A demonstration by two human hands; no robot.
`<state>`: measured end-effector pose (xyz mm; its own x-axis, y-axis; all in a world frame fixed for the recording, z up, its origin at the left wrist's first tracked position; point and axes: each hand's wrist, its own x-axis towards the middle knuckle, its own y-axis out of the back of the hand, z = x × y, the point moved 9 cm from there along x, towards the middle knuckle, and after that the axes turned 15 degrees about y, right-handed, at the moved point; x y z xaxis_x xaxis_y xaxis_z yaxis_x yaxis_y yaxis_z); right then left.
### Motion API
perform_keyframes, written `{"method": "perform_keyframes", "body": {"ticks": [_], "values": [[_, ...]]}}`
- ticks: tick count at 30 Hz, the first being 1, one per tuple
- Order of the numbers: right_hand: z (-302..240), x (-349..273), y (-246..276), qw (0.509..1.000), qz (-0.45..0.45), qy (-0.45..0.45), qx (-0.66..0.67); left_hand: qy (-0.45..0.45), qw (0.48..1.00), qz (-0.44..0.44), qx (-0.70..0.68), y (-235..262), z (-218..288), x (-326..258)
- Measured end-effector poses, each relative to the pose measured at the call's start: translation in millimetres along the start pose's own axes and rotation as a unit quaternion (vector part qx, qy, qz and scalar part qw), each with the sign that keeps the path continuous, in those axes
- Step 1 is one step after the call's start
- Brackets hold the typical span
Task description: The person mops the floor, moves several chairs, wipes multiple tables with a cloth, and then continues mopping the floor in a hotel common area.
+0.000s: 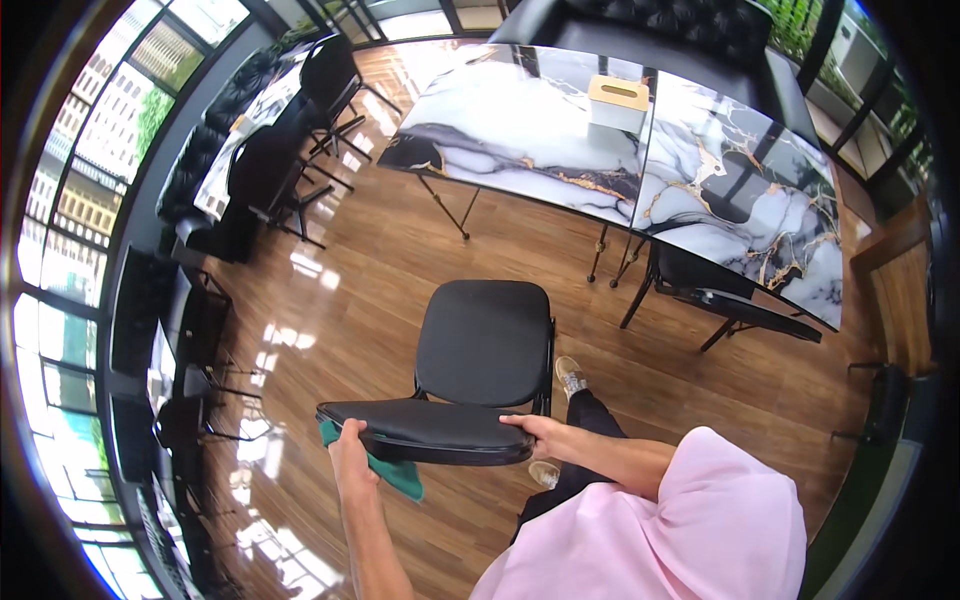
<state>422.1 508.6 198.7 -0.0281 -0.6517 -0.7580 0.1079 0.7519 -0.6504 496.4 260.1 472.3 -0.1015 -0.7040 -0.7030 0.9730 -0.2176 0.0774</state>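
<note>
A black padded chair (485,342) stands on the floor in front of me, its seat beyond its backrest (432,424). My left hand (353,456) is closed round the left end of the backrest. A green cloth (402,476) is bunched under that hand and hangs below the backrest's edge; the fingers behind are partly hidden. At the backrest's right end, my right hand (541,433) grips the top edge with the thumb side showing, its other fingers out of sight underneath.
Two marble-patterned tables (520,140) stand ahead, a white tissue box with a wooden lid (618,95) on one. Another black chair (745,308) is tucked at the right table. A dark sofa (660,40) lies behind. More chairs (268,175) and tables line the windows at left.
</note>
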Motion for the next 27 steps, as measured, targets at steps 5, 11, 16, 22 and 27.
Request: {"method": "perform_keyframes", "body": {"ticks": [5, 11, 16, 22, 27], "values": [[-103, 4, -29, 1.0, -0.014, 0.016, 0.015, -0.019, 0.999, -0.001, 0.045, -114, 51, -4], [-209, 20, -56, 0.994, -0.031, 0.1, 0.044, -0.035, 0.996, -0.05, 0.057, -196, 72, 13], [-290, 71, -61, 0.981, -0.019, 0.19, 0.016, -0.065, 0.988, -0.139, 0.032, -243, 74, 90], [-313, 112, -85, 0.973, -0.036, 0.214, 0.08, -0.014, 0.973, -0.202, 0.112, -317, 102, 148], [-288, 153, -90, 0.958, 0.037, 0.267, 0.097, 0.006, 0.968, -0.2, 0.154, -296, 113, 220]]}}
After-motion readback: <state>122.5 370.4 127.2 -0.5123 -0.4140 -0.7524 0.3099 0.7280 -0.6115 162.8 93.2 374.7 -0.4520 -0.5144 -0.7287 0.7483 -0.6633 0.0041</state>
